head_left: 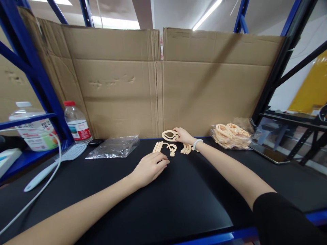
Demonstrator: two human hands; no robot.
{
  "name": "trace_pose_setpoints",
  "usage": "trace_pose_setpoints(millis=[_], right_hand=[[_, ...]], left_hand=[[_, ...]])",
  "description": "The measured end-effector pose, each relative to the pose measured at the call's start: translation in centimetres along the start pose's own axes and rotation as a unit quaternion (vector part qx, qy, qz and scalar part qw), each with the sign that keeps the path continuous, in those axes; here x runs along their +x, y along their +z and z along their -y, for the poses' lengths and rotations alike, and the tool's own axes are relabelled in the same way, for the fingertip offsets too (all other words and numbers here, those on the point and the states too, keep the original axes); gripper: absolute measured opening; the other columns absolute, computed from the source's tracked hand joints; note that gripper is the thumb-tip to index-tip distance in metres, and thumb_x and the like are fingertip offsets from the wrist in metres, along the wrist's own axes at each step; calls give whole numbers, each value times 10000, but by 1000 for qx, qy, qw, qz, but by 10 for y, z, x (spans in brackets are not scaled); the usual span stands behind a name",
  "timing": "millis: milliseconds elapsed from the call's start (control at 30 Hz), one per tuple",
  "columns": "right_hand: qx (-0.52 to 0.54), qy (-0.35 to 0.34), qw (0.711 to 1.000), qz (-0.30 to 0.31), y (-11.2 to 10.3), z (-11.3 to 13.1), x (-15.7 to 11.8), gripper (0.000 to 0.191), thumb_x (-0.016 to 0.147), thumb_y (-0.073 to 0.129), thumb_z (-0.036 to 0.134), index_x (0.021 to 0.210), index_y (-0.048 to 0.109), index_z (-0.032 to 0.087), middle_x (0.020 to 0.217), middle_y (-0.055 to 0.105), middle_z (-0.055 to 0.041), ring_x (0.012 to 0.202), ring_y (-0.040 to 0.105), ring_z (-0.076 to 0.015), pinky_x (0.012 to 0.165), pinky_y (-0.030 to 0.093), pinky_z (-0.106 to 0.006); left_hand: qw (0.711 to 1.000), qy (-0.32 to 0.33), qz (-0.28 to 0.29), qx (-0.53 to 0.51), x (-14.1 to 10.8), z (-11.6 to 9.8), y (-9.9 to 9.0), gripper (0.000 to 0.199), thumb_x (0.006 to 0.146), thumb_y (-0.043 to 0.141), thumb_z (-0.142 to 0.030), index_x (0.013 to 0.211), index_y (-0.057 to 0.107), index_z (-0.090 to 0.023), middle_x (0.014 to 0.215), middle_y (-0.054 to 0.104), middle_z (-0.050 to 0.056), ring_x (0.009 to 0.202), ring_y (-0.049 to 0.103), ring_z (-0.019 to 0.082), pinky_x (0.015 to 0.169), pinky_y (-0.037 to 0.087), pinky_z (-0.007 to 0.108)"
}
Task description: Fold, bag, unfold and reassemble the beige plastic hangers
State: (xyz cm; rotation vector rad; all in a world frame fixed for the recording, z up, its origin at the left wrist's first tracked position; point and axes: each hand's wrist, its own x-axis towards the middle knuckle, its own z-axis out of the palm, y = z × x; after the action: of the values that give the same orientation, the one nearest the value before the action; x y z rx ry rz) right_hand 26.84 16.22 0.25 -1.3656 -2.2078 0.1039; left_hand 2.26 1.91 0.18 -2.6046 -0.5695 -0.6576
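1. Brown cardboard walls off the far side, at 12 o'clock from the tabletop's middle.
2. Black tabletop spreads out in front of it.
3. At 2 o'clock sits a packed bag, clear plastic filled with beige openwork pieces.
4. At 10 o'clock lies a flat clear bag, with a red-capped bottle beyond it.
5. Left hand, at 11 o'clock near the middle: palm down, fingers bent and close together; whether they grip anything, I cannot tell.
6. Right hand, at 1 o'clock: fingers drawn together on the right end of the oval piece.
7. That beige oval piece is at 12 o'clock, before the cardboard.
8. Nearer than the oval, also around 12, are straight strips and a hooked piece; curved pieces lie at 1 o'clock, below the right hand.
9. Pale beaded bracelet circles the right wrist.
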Motion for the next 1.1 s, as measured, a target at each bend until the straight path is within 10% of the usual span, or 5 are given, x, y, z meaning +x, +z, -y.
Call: trace_pose_setpoints(millis=[500,700,1100], right_hand=[[134,16,985,-107,-38,31,-18,63,786,567,150,803,627,145,700,682,-38,634,662,-151,622,521,-255],[277,12,954,-113,-68,70,-85,194,794,625,320,875,601,145,644,656,-19,565,665,-151,544,557,-263],[285,-34,956,-66,-37,104,-144,54,798,617,249,799,622,195,760,623,-12,671,578,-141,573,472,-250]], left_hand=[[993,-82,-20,-83,-5,0,3,217,917,448,-158,1085,580,-195,1073,655,73,999,623,218,842,524,366],[898,-291,-158,-290,2,-12,-1,453,877,541,-276,1303,402,-213,1309,474,134,783,641,138,648,563,280],[921,-294,37,-253,3,-35,-10,212,945,384,-375,970,538,-232,544,558,-59,482,584,149,516,406,226]])
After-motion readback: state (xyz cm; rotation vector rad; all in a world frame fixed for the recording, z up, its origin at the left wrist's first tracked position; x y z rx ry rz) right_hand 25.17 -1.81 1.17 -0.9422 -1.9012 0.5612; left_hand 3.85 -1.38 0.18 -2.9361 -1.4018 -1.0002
